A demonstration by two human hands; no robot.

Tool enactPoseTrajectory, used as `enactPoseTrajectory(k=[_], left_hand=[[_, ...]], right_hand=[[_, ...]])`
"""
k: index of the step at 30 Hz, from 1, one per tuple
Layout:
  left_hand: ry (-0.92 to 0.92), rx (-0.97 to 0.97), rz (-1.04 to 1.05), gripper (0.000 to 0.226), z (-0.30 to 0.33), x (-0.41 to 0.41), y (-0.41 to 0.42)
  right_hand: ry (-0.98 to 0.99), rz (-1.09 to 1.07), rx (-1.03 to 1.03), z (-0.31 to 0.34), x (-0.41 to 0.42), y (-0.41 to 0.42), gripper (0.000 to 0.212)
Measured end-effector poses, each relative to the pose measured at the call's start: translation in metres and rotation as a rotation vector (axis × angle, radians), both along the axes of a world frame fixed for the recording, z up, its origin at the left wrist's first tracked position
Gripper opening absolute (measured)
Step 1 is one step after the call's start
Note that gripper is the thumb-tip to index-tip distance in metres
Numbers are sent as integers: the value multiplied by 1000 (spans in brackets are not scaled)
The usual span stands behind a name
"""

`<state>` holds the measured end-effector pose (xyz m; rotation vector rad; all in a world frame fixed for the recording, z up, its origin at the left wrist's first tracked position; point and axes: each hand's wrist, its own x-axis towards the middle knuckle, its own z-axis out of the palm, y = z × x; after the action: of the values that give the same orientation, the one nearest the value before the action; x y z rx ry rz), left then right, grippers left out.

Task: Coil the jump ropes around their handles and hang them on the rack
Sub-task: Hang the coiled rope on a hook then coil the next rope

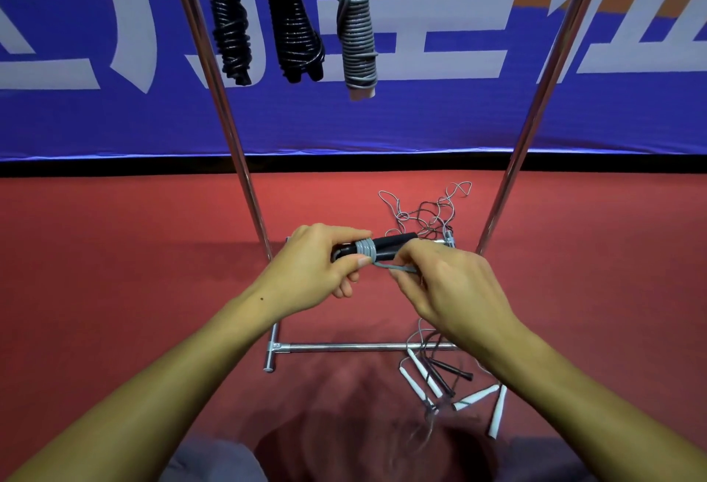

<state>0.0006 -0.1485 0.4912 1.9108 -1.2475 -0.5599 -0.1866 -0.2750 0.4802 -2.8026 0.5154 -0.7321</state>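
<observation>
My left hand (317, 265) grips the left end of a pair of black handles (390, 244) held level in front of me. A few turns of grey rope (365, 248) wrap the handles beside my left thumb. My right hand (443, 282) pinches the loose grey rope just under the handles. Three coiled ropes hang from the rack top: two black bundles (227, 22) (294, 22) and a grey bundle (357, 37) on white handles.
The chrome rack's uprights (229, 129) (531, 125) and base bar (344, 347) stand on the red floor. Tangled ropes (424, 210) lie behind the rack, and several white and black handles (451, 386) lie at lower right. A blue banner (344, 118) is behind.
</observation>
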Motion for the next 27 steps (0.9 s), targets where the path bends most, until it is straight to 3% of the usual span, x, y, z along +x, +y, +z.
enactPoseTrajectory(k=[4, 8, 14, 18, 24, 27], left_hand=[[13, 29, -55, 25, 2, 3, 2], [17, 110, -154, 13, 7, 9, 6], [74, 225, -324, 28, 13, 12, 9], [185, 255, -418, 33, 16, 10, 12], [297, 282, -473, 37, 26, 13, 15], [331, 291, -519, 38, 29, 10, 17]], right_hand=[[0, 94, 64, -2, 0, -6, 14], [35, 144, 311, -1, -2, -19, 11], [55, 235, 644, 3, 0, -25, 10], [137, 309, 965, 5, -2, -28, 23], [115, 364, 1040, 9, -3, -23, 22], [139, 396, 1185, 9, -4, -21, 19]])
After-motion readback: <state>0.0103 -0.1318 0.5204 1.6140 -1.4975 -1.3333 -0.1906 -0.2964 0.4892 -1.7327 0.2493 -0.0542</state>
